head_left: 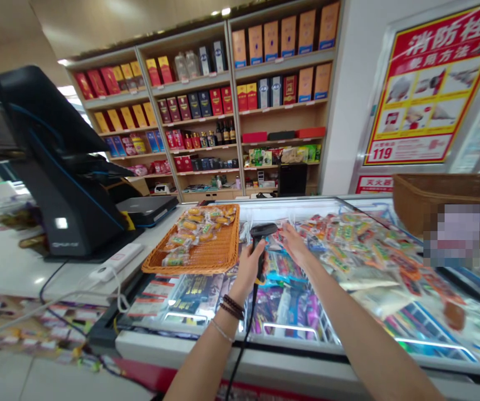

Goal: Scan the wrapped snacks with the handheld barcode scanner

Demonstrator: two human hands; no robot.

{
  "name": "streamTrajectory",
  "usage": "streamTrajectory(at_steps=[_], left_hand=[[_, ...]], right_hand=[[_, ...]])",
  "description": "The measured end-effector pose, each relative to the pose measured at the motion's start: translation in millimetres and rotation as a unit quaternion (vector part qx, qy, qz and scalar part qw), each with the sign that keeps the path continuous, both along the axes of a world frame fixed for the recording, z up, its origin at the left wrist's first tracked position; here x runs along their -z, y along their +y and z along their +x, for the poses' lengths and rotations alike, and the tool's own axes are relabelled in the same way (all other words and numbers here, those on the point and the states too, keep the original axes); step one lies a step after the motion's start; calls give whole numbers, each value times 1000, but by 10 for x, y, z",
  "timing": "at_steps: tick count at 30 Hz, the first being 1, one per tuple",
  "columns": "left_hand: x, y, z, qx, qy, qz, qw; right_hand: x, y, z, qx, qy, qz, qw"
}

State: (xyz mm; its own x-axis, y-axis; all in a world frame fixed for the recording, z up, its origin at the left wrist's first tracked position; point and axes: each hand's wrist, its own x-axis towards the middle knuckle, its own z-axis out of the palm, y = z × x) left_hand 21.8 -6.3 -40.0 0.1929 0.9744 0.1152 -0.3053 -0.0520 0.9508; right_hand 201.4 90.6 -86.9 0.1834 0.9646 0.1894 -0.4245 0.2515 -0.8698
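Note:
My left hand (248, 267) is wrapped round the handle of a black barcode scanner (264, 229), held upright with its cable hanging down past my wrist. To the right of the scanner, my right hand (294, 244) reaches forward with its fingers stretched out, and I see nothing held in it. Just beyond and beside that hand lie many wrapped snack packets (351, 236) on the glass top of a chest freezer (206, 342). Through the glass, purple and blue packages show below both hands.
An orange wicker basket (212, 253) with wrapped snacks stands left of my hands. Farther left are a black checkout terminal (62, 184) and a white power strip (117, 262). A brown basket (409, 203) sits at the right. Shelves of boxed goods (198, 106) line the back wall.

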Motion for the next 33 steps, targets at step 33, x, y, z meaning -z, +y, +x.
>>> streamTrajectory(at_steps=[33], left_hand=[[-440,240,841,93,-42,-25,994]], right_hand=[[-445,-46,1571,378,-494,13,783]])
